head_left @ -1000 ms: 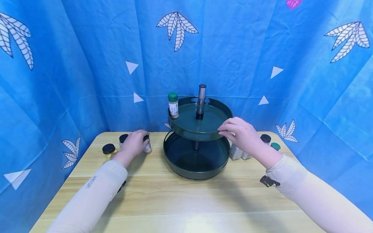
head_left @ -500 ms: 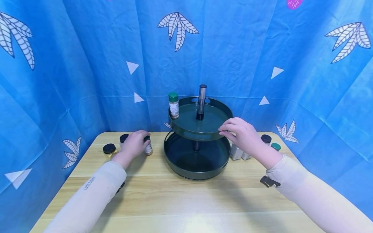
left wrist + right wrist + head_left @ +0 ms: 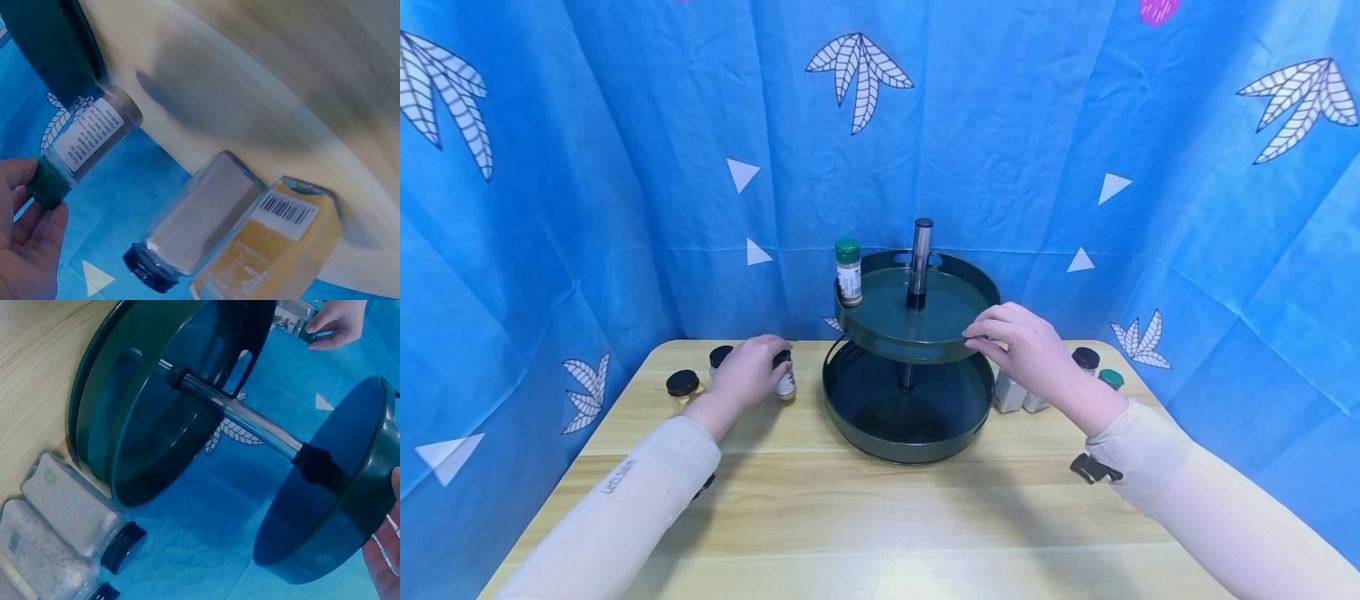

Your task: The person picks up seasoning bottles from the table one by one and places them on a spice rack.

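Note:
My left hand [image 3: 745,373] holds a small spice jar [image 3: 90,140] by its green cap [image 3: 47,184], left of a dark green two-tier tray stand. In the left wrist view the jar tilts, its base away from the fingers and a shadow on the tabletop beyond it. My right hand [image 3: 1018,346] pinches the right front rim of the stand's upper tray [image 3: 910,350]. The right wrist view shows the thumb and fingers at that tray's edge [image 3: 325,550]. Another green-capped spice jar [image 3: 849,279] stands upright at the left of the upper tray. Below is the lower tray [image 3: 906,450].
Black-capped jars [image 3: 682,383] stand left of my left hand; one holds yellow contents [image 3: 269,250]. Behind my right forearm are several more jars, among them a clear square one [image 3: 75,506] and a green-capped one [image 3: 1111,379]. A blue curtain [image 3: 1000,150] surrounds the wooden table [image 3: 850,533].
My left hand has shifted slightly right toward the stand with the spice jar. My right hand stays at the upper tray's rim.

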### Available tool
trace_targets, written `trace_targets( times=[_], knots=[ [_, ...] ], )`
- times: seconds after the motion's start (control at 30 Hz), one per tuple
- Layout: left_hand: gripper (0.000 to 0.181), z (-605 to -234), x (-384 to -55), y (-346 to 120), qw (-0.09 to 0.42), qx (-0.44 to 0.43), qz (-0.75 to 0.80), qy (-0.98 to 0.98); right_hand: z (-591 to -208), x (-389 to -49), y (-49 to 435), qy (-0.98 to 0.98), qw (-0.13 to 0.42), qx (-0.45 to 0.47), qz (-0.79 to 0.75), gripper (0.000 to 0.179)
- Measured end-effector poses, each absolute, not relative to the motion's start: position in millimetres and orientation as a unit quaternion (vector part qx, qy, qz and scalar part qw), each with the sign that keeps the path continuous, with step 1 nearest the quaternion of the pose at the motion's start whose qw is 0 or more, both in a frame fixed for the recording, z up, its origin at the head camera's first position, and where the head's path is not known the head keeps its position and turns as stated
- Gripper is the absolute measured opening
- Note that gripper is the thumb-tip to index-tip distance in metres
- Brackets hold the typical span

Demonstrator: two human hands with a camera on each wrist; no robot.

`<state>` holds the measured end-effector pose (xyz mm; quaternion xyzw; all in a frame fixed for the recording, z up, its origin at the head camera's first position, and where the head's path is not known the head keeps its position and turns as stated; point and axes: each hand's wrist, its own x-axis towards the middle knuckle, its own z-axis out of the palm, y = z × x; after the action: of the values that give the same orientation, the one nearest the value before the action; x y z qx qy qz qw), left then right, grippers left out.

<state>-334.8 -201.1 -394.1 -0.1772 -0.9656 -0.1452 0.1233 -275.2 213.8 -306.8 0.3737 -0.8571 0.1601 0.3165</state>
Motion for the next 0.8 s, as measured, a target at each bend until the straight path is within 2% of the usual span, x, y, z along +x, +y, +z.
trace_targets(
  times=[0.8],
  knots=[
    [0.027, -357, -319, -187, 0.18, -0.25, -0.117, -0.944, -309, -277, 215, -0.857, 0.315, 0.373, 0.165, 0.022]
  ],
)
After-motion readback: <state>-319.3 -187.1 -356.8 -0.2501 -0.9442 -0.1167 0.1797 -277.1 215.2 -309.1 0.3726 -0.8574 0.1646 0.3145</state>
